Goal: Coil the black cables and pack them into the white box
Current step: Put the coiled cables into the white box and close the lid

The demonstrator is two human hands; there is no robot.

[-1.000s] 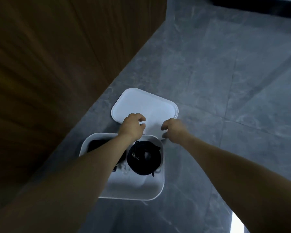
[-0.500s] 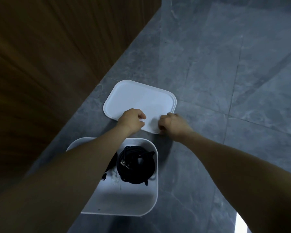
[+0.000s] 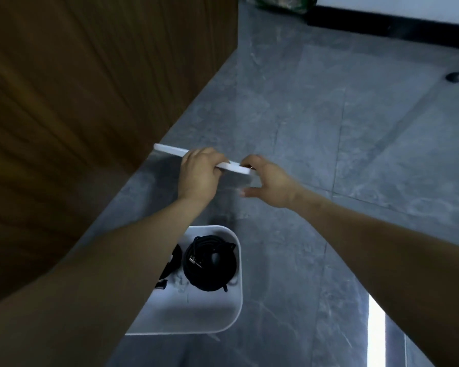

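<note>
Head cam view: my left hand (image 3: 199,172) is curled round the near edge of the white lid (image 3: 233,168), thumb on top, holding it edge-on above the floor. My right hand (image 3: 269,182) sits at the lid's right corner with fingers half curled, thumb spread below; can't tell if it really grips. Both forearms reach straight out. Below my left arm the white box (image 3: 223,319) sits on the grey tile floor (image 3: 329,128) with a coiled black cable (image 3: 210,263) inside, another partly hidden. Wooden wall (image 3: 77,88) on the left.
</note>
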